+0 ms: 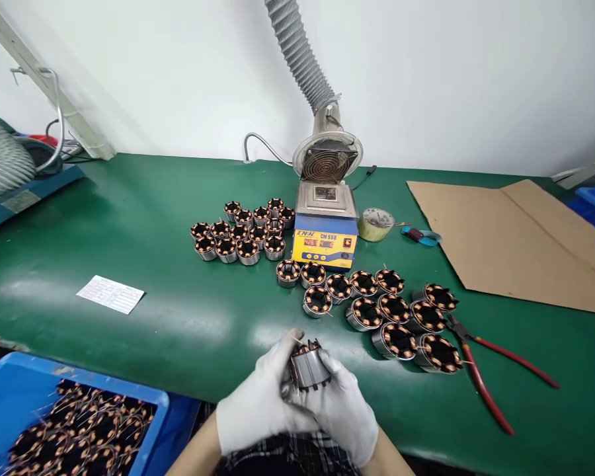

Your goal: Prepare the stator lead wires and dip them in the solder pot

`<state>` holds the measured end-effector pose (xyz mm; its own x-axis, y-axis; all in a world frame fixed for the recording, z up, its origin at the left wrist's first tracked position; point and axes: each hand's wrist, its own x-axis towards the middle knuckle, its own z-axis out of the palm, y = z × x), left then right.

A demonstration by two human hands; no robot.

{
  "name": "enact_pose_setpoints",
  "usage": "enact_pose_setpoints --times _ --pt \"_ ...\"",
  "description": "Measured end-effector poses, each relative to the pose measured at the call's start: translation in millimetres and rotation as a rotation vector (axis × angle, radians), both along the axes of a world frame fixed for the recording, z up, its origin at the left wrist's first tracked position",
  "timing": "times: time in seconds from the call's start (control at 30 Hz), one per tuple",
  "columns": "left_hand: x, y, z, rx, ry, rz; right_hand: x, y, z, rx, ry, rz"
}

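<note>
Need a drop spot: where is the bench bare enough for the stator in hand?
Nearest the held stator: bare green mat between the paper slip and left stator group. Also right of the red pliers, below the cardboard. Crowded: around the solder pot and right stator group.

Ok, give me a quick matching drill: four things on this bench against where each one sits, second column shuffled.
1 pliers
2 paper slip
3 blue bin
4 single coil

A lower left, off the mat
B held by left hand and right hand
C on the mat, right of the coil cluster
D alone on the mat's left side

Pairs: 1-C, 2-D, 3-A, 4-B
</note>
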<state>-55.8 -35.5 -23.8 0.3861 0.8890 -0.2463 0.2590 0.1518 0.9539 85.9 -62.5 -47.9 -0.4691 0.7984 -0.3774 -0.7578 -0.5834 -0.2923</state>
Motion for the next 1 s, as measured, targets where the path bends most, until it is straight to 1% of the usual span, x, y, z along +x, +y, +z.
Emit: enact_pose_setpoints --times 0.03,0.07,0.1,0.2,0.27,0.3,0.37,0.4,0.43,0.47,0.53,0.57,0.6,0.67,0.73,0.8,0.9,0.97,1.0 --pt "1.1 -2.3 -0.9 0.037 0.038 -0.043 0.3 0.3 1.0 -0.021 0.001 -0.004" --pt "3.1 -3.4 -0.9 0.048 0.055 -0.036 0.4 0.5 1.9 -0.03 0.004 -0.001" --pt "5.8 -3.1 0.1 0.023 0.036 0.006 0.3 0.5 2.6 -0.025 0.008 0.004" --pt "15.4 4.5 5.4 -0.211 -0.156 0.205 -0.4 -0.3 3.5 0.055 0.024 0.021" --pt "19.5 11.5 6.5 -0.302 -0.293 0.356 -0.3 -1.0 3.3 0.084 0.029 0.023" --pt "19.9 14.3 5.4 -0.306 -0.364 0.436 0.1 -1.2 3.1 0.083 0.034 0.024" --pt "17.2 16.9 0.5 -0.255 -0.511 0.603 1.2 -1.1 2.9 0.061 0.048 0.038" --pt "14.6 16.3 -2.4 -0.235 -0.538 0.649 1.8 -0.7 2.8 0.049 0.058 0.051" --pt "11.6 14.3 -5.0 -0.209 -0.505 0.63 2.2 -0.1 2.9 0.039 0.069 0.057" --pt "8.9 11.2 -6.8 -0.183 -0.423 0.546 2.4 0.7 3.1 0.028 0.082 0.055" --pt "5.8 3.4 -7.4 -0.12 -0.205 0.288 2.5 2.6 3.7 -0.009 0.098 0.023" --pt "5.7 -0.1 -6.3 -0.074 -0.094 0.181 2.6 3.4 4.0 -0.029 0.098 0.012" --pt "6.4 -2.8 -4.5 -0.026 0.001 0.114 2.9 4.0 4.2 -0.047 0.094 0.011" --pt "8.8 -4.4 -0.3 0.046 0.144 0.055 3.9 4.2 4.1 -0.064 0.083 0.042" --pt "10.2 -2.0 3.2 0.097 0.229 -0.006 5.3 3.5 3.1 -0.059 0.086 0.074" --pt "9.3 1.9 5.8 0.109 0.225 -0.038 6.6 2.5 1.8 -0.057 0.096 0.085" --pt "6.4 6.2 10.2 0.073 0.169 -0.076 7.0 1.5 0.8 -0.066 0.082 0.067" --pt "6.5 7.1 13.4 0.014 0.058 -0.095 6.1 0.8 1.6 -0.065 0.069 0.039" --pt "7.9 7.1 14.5 -0.053 -0.027 -0.058 5.5 0.3 2.5 -0.058 0.07 0.029"
